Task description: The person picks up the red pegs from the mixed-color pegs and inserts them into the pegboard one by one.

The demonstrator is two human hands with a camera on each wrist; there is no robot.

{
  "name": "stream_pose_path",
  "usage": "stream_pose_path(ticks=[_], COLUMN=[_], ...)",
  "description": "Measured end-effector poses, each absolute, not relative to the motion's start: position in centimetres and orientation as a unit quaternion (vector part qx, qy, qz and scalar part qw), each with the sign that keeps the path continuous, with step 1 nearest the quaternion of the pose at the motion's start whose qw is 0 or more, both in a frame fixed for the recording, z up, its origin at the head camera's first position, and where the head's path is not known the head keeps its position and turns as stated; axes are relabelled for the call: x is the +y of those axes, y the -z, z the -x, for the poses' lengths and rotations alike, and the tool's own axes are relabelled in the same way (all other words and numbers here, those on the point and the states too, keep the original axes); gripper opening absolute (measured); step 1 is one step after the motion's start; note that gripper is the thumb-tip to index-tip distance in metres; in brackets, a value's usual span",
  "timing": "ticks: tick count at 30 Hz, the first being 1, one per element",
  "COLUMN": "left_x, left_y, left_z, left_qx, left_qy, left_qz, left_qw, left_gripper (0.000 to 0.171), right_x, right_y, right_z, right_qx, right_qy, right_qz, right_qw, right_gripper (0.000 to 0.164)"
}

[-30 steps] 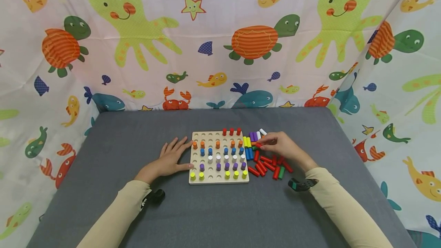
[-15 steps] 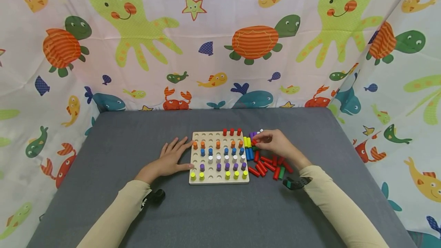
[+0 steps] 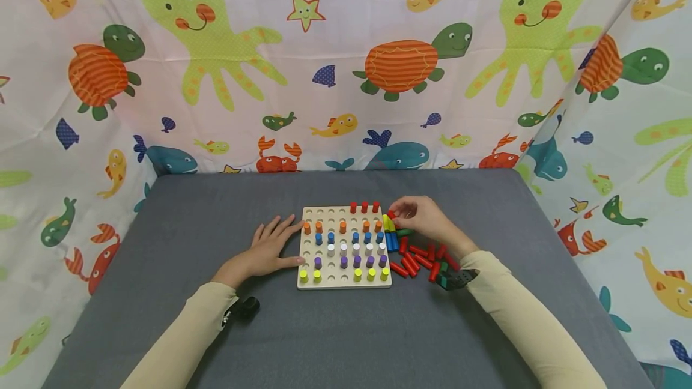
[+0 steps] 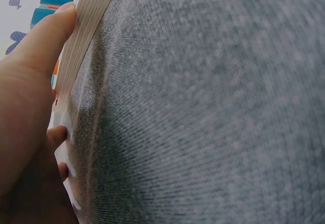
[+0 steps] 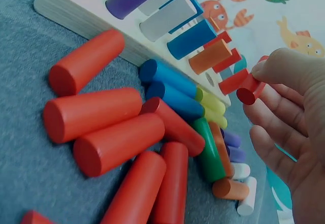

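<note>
A wooden pegboard lies on the grey table, with upright pegs in rows of red, orange, blue, white, purple and yellow among bare holes. My left hand rests flat with fingers spread at its left side; in the left wrist view the thumb presses against the board's edge. Between thumb and fingers, my right hand pinches a red peg, just right of the board's far right corner. That peg is held above the table, near the red pegs standing in the far row.
Loose red pegs lie in a pile right of the board. Blue pegs and yellow pegs lie along its right edge, near a green peg. Purple, white and orange pegs lie farther back. A patterned curtain hangs behind the table.
My right hand has moved left and slightly away from me with the red peg, from above the loose pegs to the board's far right corner. The left hand stays in place.
</note>
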State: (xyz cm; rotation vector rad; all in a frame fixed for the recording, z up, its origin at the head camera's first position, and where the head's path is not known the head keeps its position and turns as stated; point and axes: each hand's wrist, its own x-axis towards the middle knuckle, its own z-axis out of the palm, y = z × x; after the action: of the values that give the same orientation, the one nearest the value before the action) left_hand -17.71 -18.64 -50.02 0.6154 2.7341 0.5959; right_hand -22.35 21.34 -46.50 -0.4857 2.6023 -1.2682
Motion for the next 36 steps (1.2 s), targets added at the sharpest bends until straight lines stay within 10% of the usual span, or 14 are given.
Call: stream_pose_path(ticks=[36], left_x=[-18.9], left_y=[50.8], left_z=[18.0], left_qx=[0.942], left_qy=[-0.215], left_qz=[-0.217], left_qw=[0.137], left_gripper=[0.093], right_x=[14.8], right_y=[44.9], right_z=[24.6], right_qx=[0.867], right_qy=[0.454], right_qz=[0.191], right_qw=[0.073], right_gripper=[0.018])
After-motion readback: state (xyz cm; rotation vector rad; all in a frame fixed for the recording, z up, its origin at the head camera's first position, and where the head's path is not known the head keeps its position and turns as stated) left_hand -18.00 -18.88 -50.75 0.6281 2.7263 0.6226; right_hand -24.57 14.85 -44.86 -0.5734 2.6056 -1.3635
